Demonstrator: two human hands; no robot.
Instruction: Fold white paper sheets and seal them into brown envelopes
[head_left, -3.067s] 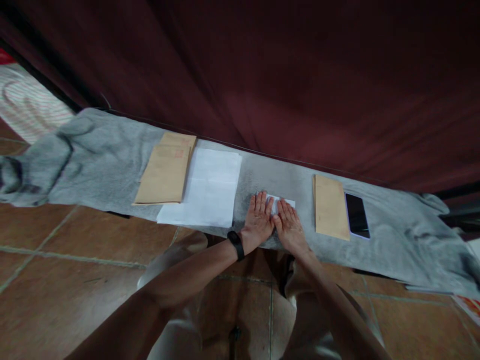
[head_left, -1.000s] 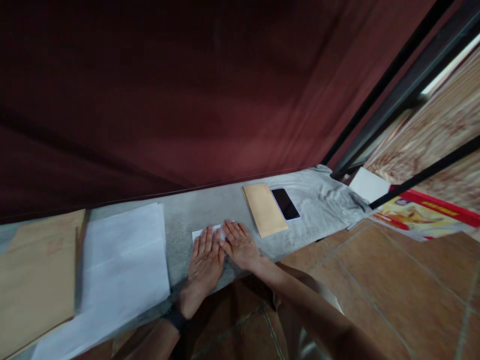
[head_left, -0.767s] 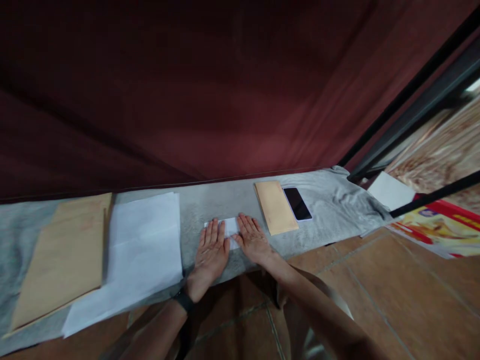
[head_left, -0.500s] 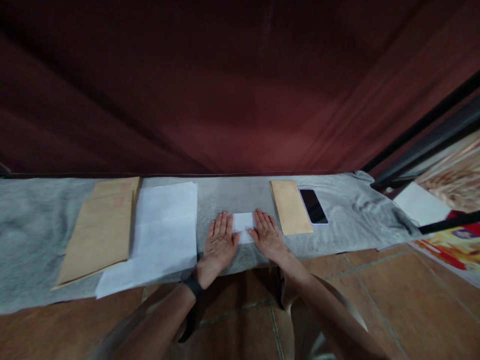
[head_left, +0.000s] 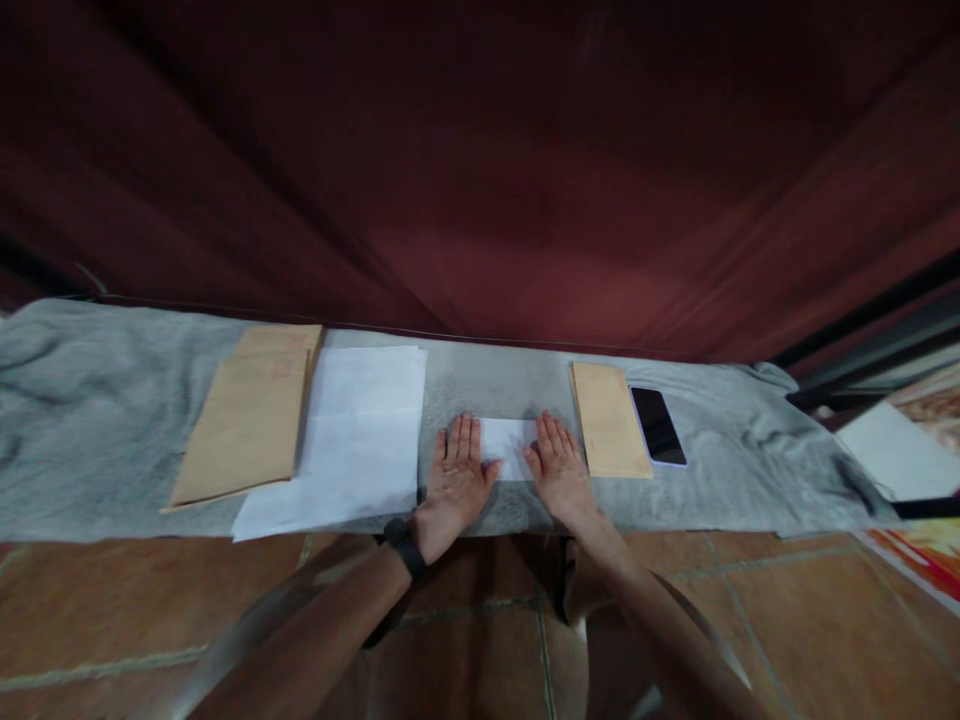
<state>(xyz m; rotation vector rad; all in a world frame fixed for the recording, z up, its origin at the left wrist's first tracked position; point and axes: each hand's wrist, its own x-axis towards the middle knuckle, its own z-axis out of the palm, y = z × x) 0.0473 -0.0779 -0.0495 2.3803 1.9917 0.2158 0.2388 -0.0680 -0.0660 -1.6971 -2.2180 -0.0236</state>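
A small folded-looking white paper (head_left: 510, 452) lies flat on the grey cloth, its two ends covered by my palms. My left hand (head_left: 459, 480) rests open on the left end, fingers straight and pointing away from me. On the right end my right hand (head_left: 559, 470) is also laid flat, thumb out toward the middle. To the left is a stack of larger white paper sheets (head_left: 367, 440). Just right of my right hand are brown envelopes (head_left: 613, 425).
Larger brown envelopes (head_left: 251, 420) overlap the white sheets at left. A phone (head_left: 658, 427) lies beside the right-hand envelopes. Grey cloth (head_left: 757, 450) covers the narrow surface, backed by dark red fabric (head_left: 480, 230). Tiled floor (head_left: 795, 620) shows in front.
My view has turned, shifting the scene right and tilting it slightly. My hands are spaced a little wider apart, showing more of the small white paper between them.
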